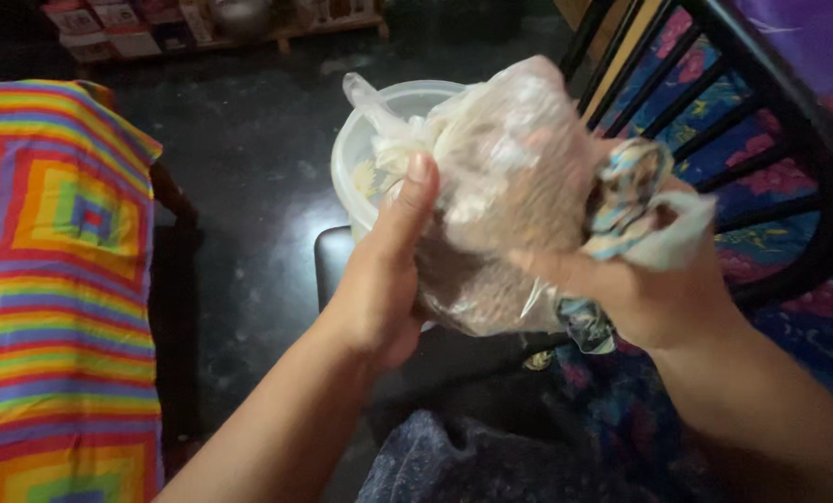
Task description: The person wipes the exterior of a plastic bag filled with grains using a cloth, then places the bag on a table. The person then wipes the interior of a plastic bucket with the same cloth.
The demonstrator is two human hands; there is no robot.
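Head view, looking down. Held in mid-air in front of the white plastic tub point(365, 140): a clear plastic bag point(509, 186), bulging with something brownish and granular. Left hand point(379, 279) wrapped around the bag's near flank, thumb up along the film, grip closed on it. Right hand point(644, 289) on the bag's far side from the left hand, fingers pinched into a bunch of crumpled film together with a patterned cloth point(635, 200) in blue, yellow and white. Bag directly above and partly hiding the tub's rim; tub apparently set on a dark stool, though too shadowed to tell for certain.

Left of the tub, well apart: a rainbow-striped cloth point(62, 279) over furniture. Right of the tub: a black metal frame point(761, 121) with floral bedding behind it. Beyond the tub: dark glossy floor point(249, 140).

Judged soft and shapeless, sagging wherever unsupported; moderately weighty for its bulk, contents probably loose and prone to shifting. Film thin, slick, likely to stretch or tear under a pinch. Best taken with one palm cupped beneath the belly and the other around the gathered neck, not by a single fold.
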